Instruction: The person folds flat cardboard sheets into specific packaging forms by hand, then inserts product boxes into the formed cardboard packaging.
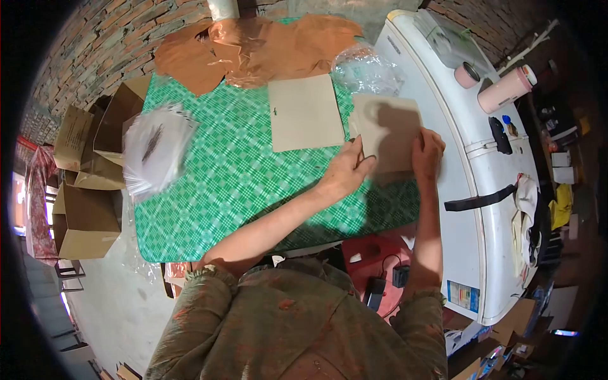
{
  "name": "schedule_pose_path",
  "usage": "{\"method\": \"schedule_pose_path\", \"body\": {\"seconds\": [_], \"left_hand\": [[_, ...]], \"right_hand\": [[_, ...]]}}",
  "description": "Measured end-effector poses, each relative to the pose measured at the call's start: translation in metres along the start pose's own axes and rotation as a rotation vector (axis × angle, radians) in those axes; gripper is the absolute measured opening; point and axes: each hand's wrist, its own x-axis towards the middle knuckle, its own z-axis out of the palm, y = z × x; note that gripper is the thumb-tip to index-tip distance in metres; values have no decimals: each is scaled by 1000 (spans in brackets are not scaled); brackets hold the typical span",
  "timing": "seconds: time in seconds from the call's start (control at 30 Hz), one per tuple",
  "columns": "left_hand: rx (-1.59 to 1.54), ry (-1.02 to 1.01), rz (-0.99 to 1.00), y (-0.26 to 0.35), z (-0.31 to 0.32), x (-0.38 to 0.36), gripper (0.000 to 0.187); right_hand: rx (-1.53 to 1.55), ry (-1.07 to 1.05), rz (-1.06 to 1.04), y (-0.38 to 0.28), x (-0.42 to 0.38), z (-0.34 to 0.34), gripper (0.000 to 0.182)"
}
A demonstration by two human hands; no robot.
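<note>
Two beige cards lie on the green checked bench (215, 190). One card (386, 130) sits under both hands at the bench's right edge; the other card (305, 113) lies flat just to its left, untouched. The left hand (347, 168) pinches the near-left corner of the held card, thumb on top, fingers curled beneath. The right hand (427, 152) presses on the card's near-right corner, fingers bent and close together — its shadow falls across the card face.

Copper-coloured foil (253, 47) lies crumpled along the far edge of the bench, and a clear bag (367, 69) sits just beyond the held card. One stack of clear sleeves (155, 149) rests on the bench's left edge.

Three open cardboard boxes (82, 215) stand on the floor to the left; what they contain cannot be told. To the right, touching the bench, stands a white fridge (468, 209) — on its top are two pink cups (506, 88), one upright and one lying on its side.
</note>
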Motion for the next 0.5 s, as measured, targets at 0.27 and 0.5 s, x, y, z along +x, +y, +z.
{"method": "schedule_pose_path", "body": {"seconds": [0.27, 0.5], "left_hand": [[-473, 109, -327, -5, -9, 5, 29], [-568, 184, -362, 0, -12, 2, 17]], "right_hand": [[-7, 37, -133, -11, -7, -2, 31], [-72, 63, -233, -13, -9, 1, 30]]}}
